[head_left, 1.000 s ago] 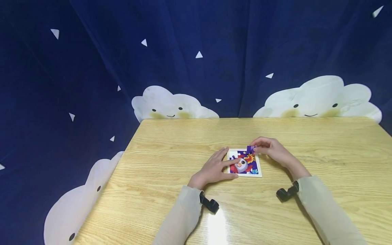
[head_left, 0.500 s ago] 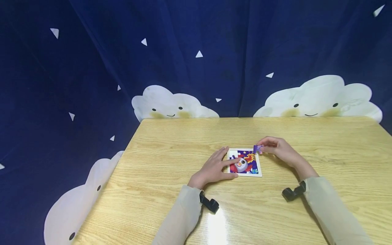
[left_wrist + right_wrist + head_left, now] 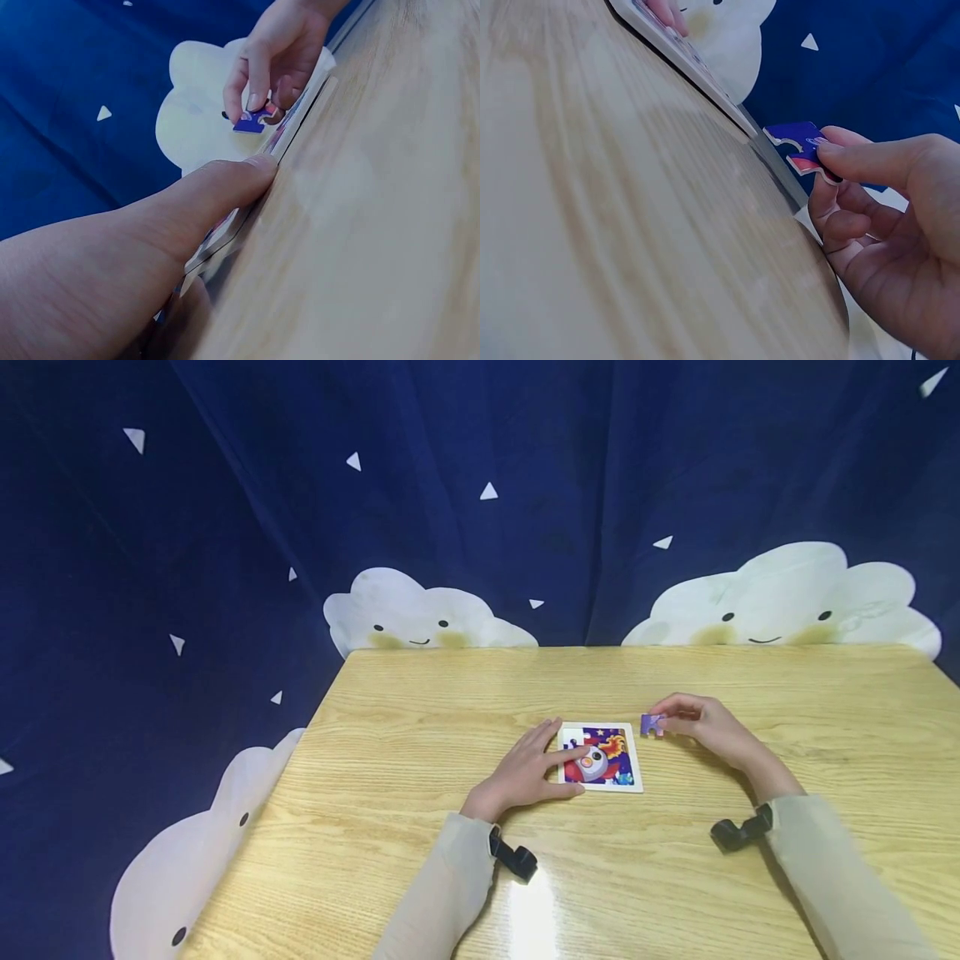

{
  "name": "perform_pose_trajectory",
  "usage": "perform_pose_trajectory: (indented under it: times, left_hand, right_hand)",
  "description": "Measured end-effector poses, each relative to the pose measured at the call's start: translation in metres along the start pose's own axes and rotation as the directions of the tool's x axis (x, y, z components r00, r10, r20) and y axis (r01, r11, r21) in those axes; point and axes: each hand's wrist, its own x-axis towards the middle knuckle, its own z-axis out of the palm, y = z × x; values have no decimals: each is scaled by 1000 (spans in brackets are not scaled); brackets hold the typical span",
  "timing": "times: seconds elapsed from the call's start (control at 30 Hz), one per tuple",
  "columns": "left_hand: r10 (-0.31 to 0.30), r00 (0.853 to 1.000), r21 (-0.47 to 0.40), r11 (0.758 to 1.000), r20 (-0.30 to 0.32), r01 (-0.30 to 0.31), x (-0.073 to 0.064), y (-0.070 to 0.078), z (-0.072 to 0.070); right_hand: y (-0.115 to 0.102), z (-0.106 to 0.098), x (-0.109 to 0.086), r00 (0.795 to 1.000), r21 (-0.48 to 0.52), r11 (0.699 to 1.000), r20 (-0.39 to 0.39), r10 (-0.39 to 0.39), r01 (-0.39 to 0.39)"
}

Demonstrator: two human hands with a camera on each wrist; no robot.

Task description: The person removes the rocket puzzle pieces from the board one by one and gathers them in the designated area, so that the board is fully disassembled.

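A small picture puzzle in a white tray [image 3: 637, 762] lies on the table, showing a penguin with red parts, stars and flames on purple. White bare backing shows at its upper left corner. My left hand [image 3: 525, 770] rests across the puzzle's left side with fingers spread; in the left wrist view its thumb [image 3: 225, 184] presses the tray's edge. To the right of the tray, my right hand [image 3: 708, 727] pinches a purple jigsaw piece [image 3: 649, 725] between thumb and fingers. The right wrist view shows that piece [image 3: 802, 139] held off the tabletop, its notched side exposed.
The pale wooden table [image 3: 420, 693] extends around both hands. Behind it hangs a dark blue curtain [image 3: 450, 527] with white triangles and smiling clouds. Black straps with camera mounts [image 3: 513, 853] sit at both wrists, over light sleeves.
My right hand has moved rightward with the purple jigsaw piece, from above the puzzle's upper right corner to beside the tray. The left hand has stayed in place.
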Motion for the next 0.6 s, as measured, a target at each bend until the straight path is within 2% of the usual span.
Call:
perform_pose_trajectory:
  times: [0.2, 0.6]
  left_hand:
    - [1, 1000, 3, 1000, -2, -1, 0, 0, 0]
    - [-6, 1000, 6, 1000, 6, 6, 0, 2, -2]
  right_hand:
    - [6, -7, -2, 1000, -3, 1000, -9, 23, -23]
    - [13, -18, -6, 1000, -24, 1000, -18, 19, -20]
